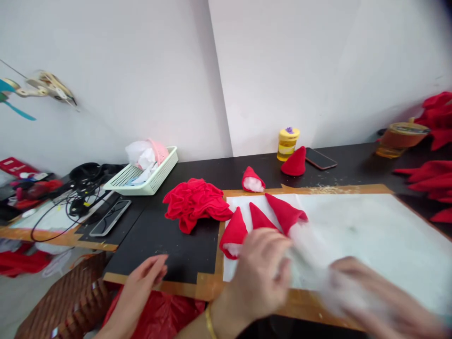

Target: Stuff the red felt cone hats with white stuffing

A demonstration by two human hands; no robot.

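Observation:
My left hand [261, 270], with a gold bracelet at the wrist, is closed at the near edge of the white sheet [353, 221]. Blurred white fibre stuffing [330, 287] stretches from its fingers to my right hand [374, 294], which is smeared by motion but closed round the fluff. Just beyond my left hand lie red felt cones: one [236, 230] has stuffing showing at its mouth, another [261, 217] is partly hidden by my fingers, and a third [285, 212] lies with its mouth beside white fluff. Farther back is a small stuffed cone [253, 180].
Another person's hand [146, 278] reaches in at lower left. A red felt pile [197, 202] lies left of the sheet. Behind stand a red cone [294, 162], yellow-lidded cup [287, 143], phone [320, 158] and glass mug [400, 139]. A basket [160, 176] and second phone [110, 218] are left.

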